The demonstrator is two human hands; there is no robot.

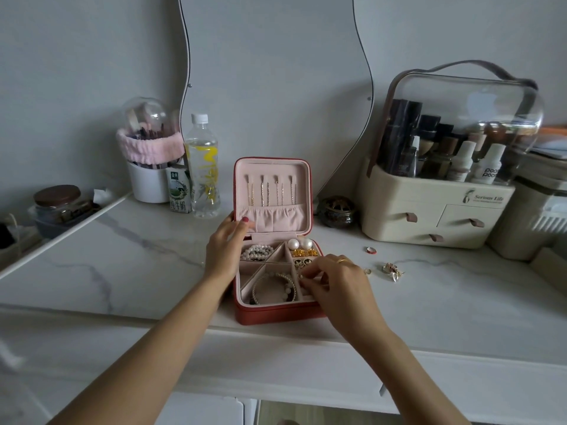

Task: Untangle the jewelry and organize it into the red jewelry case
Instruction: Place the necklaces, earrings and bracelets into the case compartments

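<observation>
The red jewelry case (276,314) lies open on the marble top, its pink lid upright with several thin chains (270,190) hanging inside. My left hand (225,246) holds the lid's left edge, thumb on the pink pocket. My right hand (334,282) reaches into the tray's right side, fingertips pinching a small pale piece that I cannot make out. In the tray lie a bead bracelet (257,252), pearl earrings (300,243), gold pieces (304,253), dark studs (303,262) and a pearl bangle (274,286). Loose on the top to the right: a red-edged ring (371,250), a small ring (367,272), a tangled cluster (392,269).
A cream cosmetics organizer (435,207) with a clear dome stands at the right. A dark round burner (337,211) sits beside the lid. Water bottle (202,167), milk carton (179,191) and brush cup (147,167) stand at the back left. The counter's front edge (276,335) runs just below the case.
</observation>
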